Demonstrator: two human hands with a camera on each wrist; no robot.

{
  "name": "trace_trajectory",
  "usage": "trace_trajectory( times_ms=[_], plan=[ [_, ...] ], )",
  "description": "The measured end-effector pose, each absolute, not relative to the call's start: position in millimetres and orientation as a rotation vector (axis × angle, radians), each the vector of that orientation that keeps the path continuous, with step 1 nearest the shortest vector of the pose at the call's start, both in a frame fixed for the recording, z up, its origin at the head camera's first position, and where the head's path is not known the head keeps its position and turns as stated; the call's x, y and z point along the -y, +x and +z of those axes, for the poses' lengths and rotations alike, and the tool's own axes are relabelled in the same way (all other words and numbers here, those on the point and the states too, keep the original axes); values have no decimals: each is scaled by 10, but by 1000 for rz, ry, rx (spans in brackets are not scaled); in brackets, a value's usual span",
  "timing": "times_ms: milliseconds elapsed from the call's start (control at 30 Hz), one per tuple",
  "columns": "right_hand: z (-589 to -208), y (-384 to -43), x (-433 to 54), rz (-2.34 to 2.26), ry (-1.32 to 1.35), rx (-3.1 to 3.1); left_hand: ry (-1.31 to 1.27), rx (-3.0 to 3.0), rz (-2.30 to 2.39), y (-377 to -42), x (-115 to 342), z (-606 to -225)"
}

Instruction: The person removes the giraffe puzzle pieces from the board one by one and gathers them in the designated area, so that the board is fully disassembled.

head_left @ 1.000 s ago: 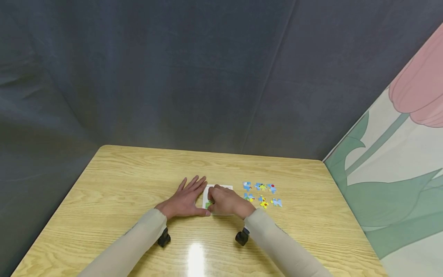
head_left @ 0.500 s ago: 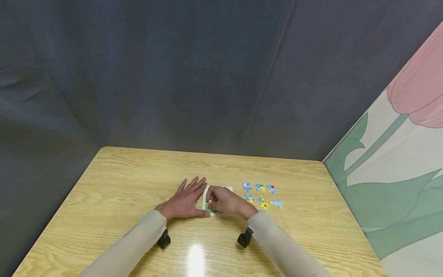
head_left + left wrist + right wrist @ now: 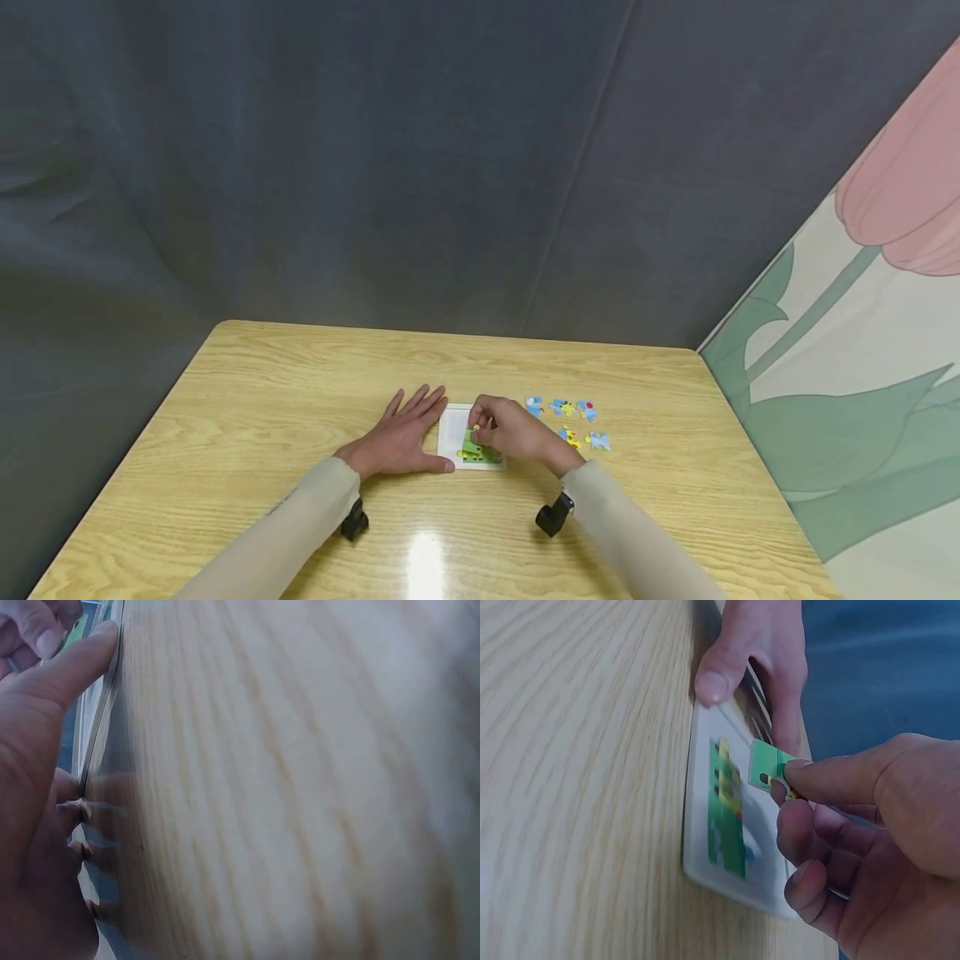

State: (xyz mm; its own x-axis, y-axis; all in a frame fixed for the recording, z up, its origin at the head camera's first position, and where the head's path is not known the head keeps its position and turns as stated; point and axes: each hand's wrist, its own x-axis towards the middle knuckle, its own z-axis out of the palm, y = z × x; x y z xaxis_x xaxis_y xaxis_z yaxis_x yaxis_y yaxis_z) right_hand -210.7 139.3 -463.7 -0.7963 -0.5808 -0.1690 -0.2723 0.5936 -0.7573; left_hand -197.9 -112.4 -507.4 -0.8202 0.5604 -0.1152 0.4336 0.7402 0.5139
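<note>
Head view: the tray (image 3: 452,425) lies on the surface (image 3: 300,400), with loose pieces (image 3: 598,441) spread to its right. At the tray's left side the left hand (image 3: 397,442) lies flat, fingers spread wide and thumb stretched along the near left corner, so it looks to be bracing the tray. Over the tray the right hand (image 3: 517,429) pinches a green piece (image 3: 471,444), its forearm slanting in from the near right. Left wrist view: the left thumb rests against the tray's edge; the tips of the other fingers are hard to make out. Right wrist view: thumb and forefinger hold the piece at one end, tilted and seemingly just above the tray, while the remaining fingers curl loosely. A laid row (image 3: 726,844) runs inside the tray along its near side. The piece should handle like thin card: very light, fairly stiff, smooth enough to twist in a slack pinch, with knobs that could crease. It would be best taken by opposite cut edges, clear of the knobs. The tray looks light too and would probably slide if left unsteadied.
</note>
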Motion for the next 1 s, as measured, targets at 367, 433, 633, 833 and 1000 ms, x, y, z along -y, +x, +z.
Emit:
trace_trajectory(
  times_ms=[367,433,633,833,1000],
  plan=[
    [-4625,-2041,-1756,-1041,-625,-2488,753,-2681,681,-1960,1143,-5128],
    [-4626,-2029,-1841,-1029,-623,-2502,756,-2677,688,-1960,1141,-5128],
    [-4621,-1975,-2070,-1023,-616,-2509,762,-2680,684,-1965,1136,-5119],
    [-4582,-1925,-2248,-1015,-614,-2505,773,-2678,684,-1977,1121,-5092],
    [-4576,-1907,-2347,-975,-618,-2525,779,-2675,687,-1980,1120,-5096]
  ],
)
